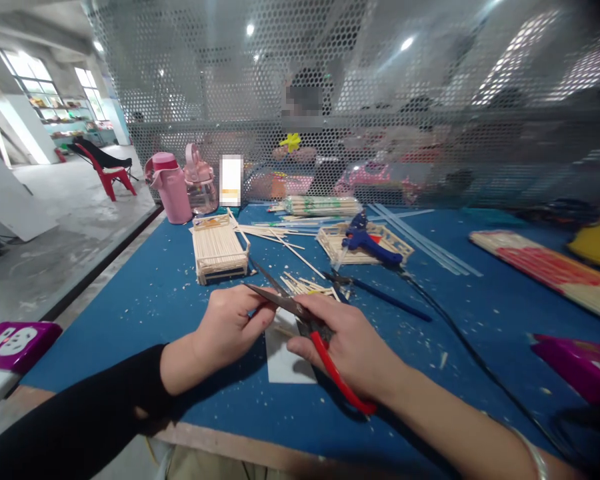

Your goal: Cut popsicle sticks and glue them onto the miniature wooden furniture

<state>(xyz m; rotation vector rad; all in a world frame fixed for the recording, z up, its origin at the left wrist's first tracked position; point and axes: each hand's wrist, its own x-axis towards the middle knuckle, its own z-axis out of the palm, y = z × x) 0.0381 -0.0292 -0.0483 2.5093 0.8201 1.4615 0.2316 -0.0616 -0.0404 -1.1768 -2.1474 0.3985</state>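
Observation:
My right hand (pixel 353 340) grips a pair of red-handled scissors (pixel 289 303), blades pointing left and slightly apart. Close beside the blades is my left hand (pixel 233 327), thumb and fingers pinched together; whatever they hold is hidden. Beneath the scissors lies a white sheet (pixel 290 367). Short cut sticks (pixel 305 285) are heaped just beyond my hands. At the left stands a small bed-shaped stick model (pixel 220 250). A second stick frame (pixel 330 240) sits farther right, with a blue glue gun (pixel 373 247) resting on it.
Blue-handled pliers (pixel 395 300) lie right of the cut sticks. A black cord (pixel 460 340) runs toward the front right. Clear glue sticks (pixel 425 240), a bagged stick bundle (pixel 545 273) and a pink jug (pixel 173 190) are around the blue table (pixel 145 307). Behind is a perforated metal screen (pixel 220 67).

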